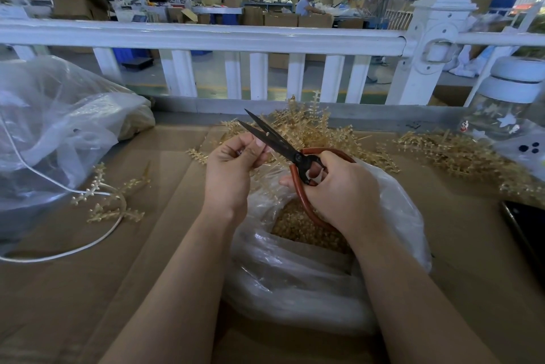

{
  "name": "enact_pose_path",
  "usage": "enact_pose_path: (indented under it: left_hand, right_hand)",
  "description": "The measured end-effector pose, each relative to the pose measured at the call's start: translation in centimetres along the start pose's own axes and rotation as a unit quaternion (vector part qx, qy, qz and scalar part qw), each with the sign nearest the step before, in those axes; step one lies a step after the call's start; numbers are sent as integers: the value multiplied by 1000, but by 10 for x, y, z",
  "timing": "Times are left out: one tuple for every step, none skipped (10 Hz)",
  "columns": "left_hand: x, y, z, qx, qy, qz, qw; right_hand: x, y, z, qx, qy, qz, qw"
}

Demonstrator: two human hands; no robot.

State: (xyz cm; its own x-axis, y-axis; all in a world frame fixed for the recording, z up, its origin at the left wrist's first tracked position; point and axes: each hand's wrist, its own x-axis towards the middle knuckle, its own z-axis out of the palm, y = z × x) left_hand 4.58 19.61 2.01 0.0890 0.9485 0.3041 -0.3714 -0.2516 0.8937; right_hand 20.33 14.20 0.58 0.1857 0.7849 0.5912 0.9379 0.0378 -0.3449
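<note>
The cardboard-covered surface (165,186) in front of you shows a job somewhere in the middle, by my reading. At 6 o'clock, right under your wrists, the open clear bag (295,290) already holds a good layer of small golden cut bits (298,225), so plenty of trimming is done. At 12 o'clock a tangled pile of uncut golden sprigs (306,125) waits, with a second heap (460,154) out at 2 o'clock and a few loose sprigs (112,195) at 9 o'clock, so a lot is left.

Your right hand (339,186) is curled through the red loops of the scissors (280,142), whose dark blades stand parted and point toward 11 o'clock. Your left hand (230,169) pinches a thin stem (261,157) between thumb and fingertips, just beside the blades above the bag. I cannot tell whether the stem sits between the blades yet; this cut looks not yet made.
</note>
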Motion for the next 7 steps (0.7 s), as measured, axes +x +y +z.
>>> enact_pose_path:
  left_hand:
    - [0,0,1,0,1,-3,1000]
    - [0,1,1,-3,0,-4,1000]
    - [0,1,1,-9,-4,-8,1000]
    - [0,1,1,-10,-3,-10,1000]
    - [-1,2,1,-12,-3,-12,1000]
    - [-2,2,1,-12,-7,-13,1000]
    - [-2,3,1,-14,1,-34,999]
  right_hand:
    - [1,2,2,-3,-10,3,1000]
    - [1,3,3,2,-17,7,1000]
    - [1,2,2,13,-15,12,1000]
    - [1,1,1,30,-11,6,999]
    - [1,1,0,37,-17,12,999]
    - [2,1,0,44,-15,16,999]
    - [0,2,1,57,-5,6,998]
